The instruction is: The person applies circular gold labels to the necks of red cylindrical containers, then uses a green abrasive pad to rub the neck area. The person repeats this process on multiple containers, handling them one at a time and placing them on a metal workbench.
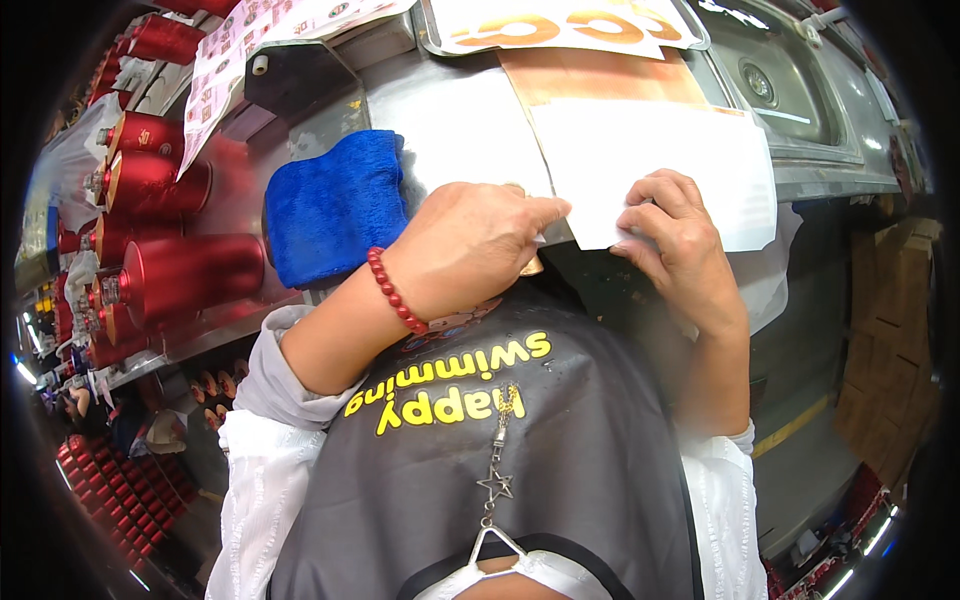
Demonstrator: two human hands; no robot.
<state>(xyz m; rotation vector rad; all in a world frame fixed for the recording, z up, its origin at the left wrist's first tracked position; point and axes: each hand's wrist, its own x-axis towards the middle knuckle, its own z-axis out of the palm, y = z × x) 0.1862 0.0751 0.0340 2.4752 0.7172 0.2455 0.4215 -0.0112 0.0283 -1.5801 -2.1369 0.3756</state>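
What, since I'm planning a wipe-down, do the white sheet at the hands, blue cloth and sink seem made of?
White sheet: likely paper, smooth, thin, crisp-edged.
Blue cloth: probably matte microfibre, looking fuzzy.
Sink: shiny grey metal, perhaps stainless steel, judging by reflections.

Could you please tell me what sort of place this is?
Probably a factory workshop: red bottles at left, rows of red items lower left, and a metal sink upper right.

Royal-blue fluffy cloth (335,215) nr front edge of steel bench (450,135); shiny red bottles (195,278) w/ clear caps (109,291), lt edge; stainless sink (802,95), far rt corner; flat brown cardboard (885,335) past rt edge.
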